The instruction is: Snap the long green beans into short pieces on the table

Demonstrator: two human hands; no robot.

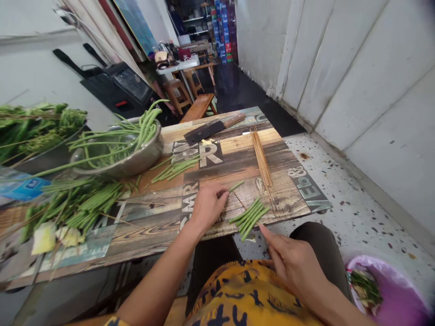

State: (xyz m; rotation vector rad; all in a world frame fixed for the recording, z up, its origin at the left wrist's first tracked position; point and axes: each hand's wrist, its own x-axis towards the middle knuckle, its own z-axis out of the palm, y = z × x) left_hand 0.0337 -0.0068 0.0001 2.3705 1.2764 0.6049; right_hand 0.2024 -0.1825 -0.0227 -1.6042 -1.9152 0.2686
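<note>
My left hand (211,204) is closed, its thumb and fingers pinching a short cut piece of long bean (237,186) above the table. My right hand (294,260) grips the near end of a thin wooden skewer (239,200) by the table's front edge. Several cut bean pieces (250,218) sit side by side across that skewer, close to my right fingertips. The skewer's bare far end points toward my left hand. Loose cut beans (176,168) lie beyond my left hand.
A bundle of skewers (261,156) and a cleaver (214,128) rest on the table (234,151). On the left stand a metal bowl (136,158) of long beans, a pile of skewered beans (84,203) and a basin of greens (37,158). A purple-lined bin (394,290) is at lower right.
</note>
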